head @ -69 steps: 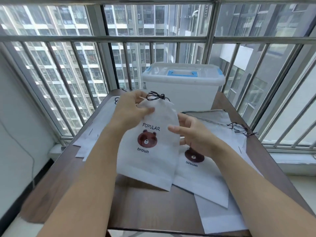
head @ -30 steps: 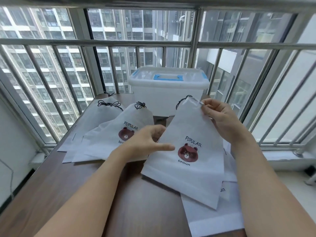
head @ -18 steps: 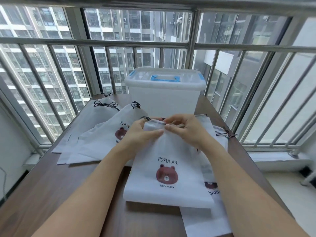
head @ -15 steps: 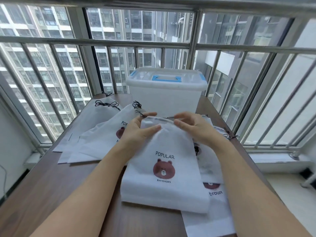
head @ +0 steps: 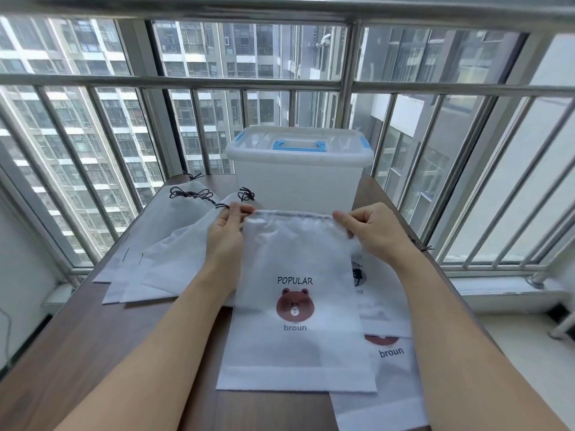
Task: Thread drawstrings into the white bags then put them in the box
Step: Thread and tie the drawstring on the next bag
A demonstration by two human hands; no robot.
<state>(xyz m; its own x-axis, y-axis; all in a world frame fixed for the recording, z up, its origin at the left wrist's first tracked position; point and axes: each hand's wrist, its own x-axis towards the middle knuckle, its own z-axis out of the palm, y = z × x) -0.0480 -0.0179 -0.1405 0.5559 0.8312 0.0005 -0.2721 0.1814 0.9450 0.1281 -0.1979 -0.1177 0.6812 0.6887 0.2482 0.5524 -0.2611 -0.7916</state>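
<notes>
A white bag (head: 295, 306) printed with a brown bear lies flat in the middle of the table, its top edge stretched wide. My left hand (head: 225, 231) pinches the bag's top left corner, where a dark drawstring end (head: 222, 206) sticks out. My right hand (head: 370, 227) pinches the top right corner. The dark cord shows through the top hem between my hands. Behind the bag stands the translucent box (head: 298, 178), its lid with the blue handle closed.
Several white bags with tied black cords (head: 174, 244) are fanned out at the left. More bear-print bags (head: 389, 353) lie stacked under and right of the held one. A brown table (head: 93, 353) carries everything; a metal window railing (head: 404, 88) surrounds its far sides.
I laid one bag on the left pile, took another from the right stack and set it in front of me. Its gathered top has since been pulled out flat, my hands moving apart.
</notes>
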